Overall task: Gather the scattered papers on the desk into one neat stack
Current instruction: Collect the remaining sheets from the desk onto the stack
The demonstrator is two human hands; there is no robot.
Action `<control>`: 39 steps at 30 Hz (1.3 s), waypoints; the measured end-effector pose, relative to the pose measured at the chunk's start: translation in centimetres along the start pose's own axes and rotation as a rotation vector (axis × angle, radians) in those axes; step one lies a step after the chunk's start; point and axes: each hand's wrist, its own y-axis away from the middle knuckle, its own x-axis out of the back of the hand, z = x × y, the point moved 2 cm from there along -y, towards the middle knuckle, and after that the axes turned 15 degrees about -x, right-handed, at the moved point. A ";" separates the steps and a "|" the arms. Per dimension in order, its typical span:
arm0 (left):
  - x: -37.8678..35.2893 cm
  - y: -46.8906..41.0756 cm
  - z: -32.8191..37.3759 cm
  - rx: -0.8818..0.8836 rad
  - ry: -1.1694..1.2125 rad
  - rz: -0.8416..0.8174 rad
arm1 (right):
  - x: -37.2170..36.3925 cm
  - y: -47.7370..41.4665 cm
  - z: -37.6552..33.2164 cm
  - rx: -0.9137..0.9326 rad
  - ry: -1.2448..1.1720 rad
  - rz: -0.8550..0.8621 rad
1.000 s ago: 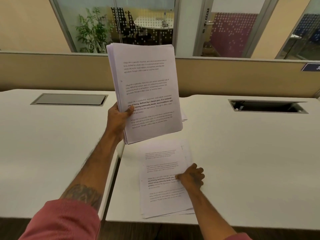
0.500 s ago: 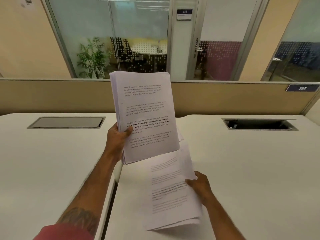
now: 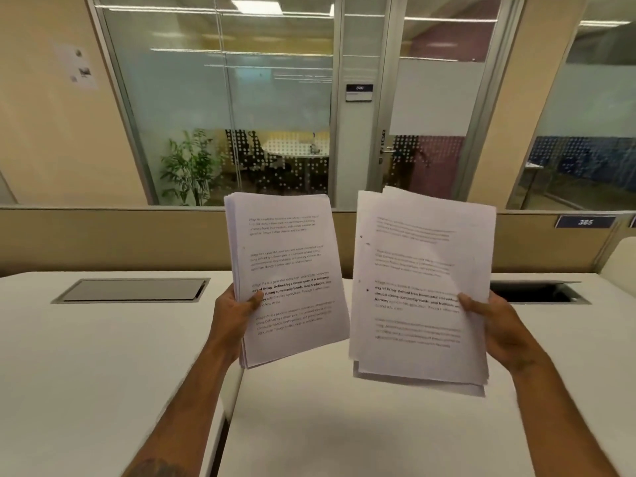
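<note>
Two bundles of printed white papers are held up above the desk, side by side and apart. My left hand (image 3: 234, 313) grips the left bundle (image 3: 285, 263) at its left edge, thumb on the front page. This bundle looks fairly even. My right hand (image 3: 495, 321) grips the right bundle (image 3: 420, 270) at its right edge, thumb across the text. Its sheets are fanned and uneven at the top and bottom. Both bundles stand nearly upright, facing me. No loose sheet shows on the white desk (image 3: 344, 425) below them.
A gap (image 3: 223, 425) separates the two white desk halves. A closed cable hatch (image 3: 134, 289) lies at the back left, an open one (image 3: 537, 292) at the back right. A beige partition (image 3: 103, 239) runs behind the desk, with glass office walls beyond.
My right hand has lifted the second bundle off the desk and raised it beside the left bundle. The view has tilted upward. The left hand keeps its grip.
</note>
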 end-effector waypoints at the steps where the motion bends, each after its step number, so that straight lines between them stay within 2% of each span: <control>1: -0.3 0.2 -0.1 0.008 0.021 -0.011 | -1.4 -0.2 -0.1 0.004 0.003 -0.035; 5: -2.2 1.2 -0.4 0.032 0.145 -0.054 | -7.6 -0.9 0.7 -0.010 0.016 -0.139; 10: -3.7 2.4 -0.6 -0.036 0.139 -0.159 | -12.2 -2.2 2.7 -0.050 0.120 -0.187; 15: -4.3 4.2 -1.0 0.058 0.175 -0.189 | -13.2 -2.8 4.6 -0.069 0.099 -0.111; 18: -4.4 4.9 -2.2 0.197 0.301 -0.174 | -12.4 -2.8 5.6 -0.034 0.161 -0.092; 20: -4.8 5.0 -3.0 0.224 0.359 -0.205 | -11.7 -2.9 6.4 -0.005 0.191 -0.018; 25: -6.8 4.9 -3.8 0.139 0.111 -0.317 | -9.2 -3.9 7.9 -0.005 0.334 0.080; 30: -8.7 5.7 -6.4 0.103 0.041 -0.212 | -6.5 -4.5 8.7 0.017 0.386 -0.001; 35: -10.7 9.0 -9.7 0.089 -0.040 -0.076 | -4.1 -5.0 12.7 -0.018 0.333 -0.089; 39: -11.5 9.6 -9.7 0.099 -0.119 -0.117 | -3.1 -5.5 11.9 -0.027 0.309 -0.095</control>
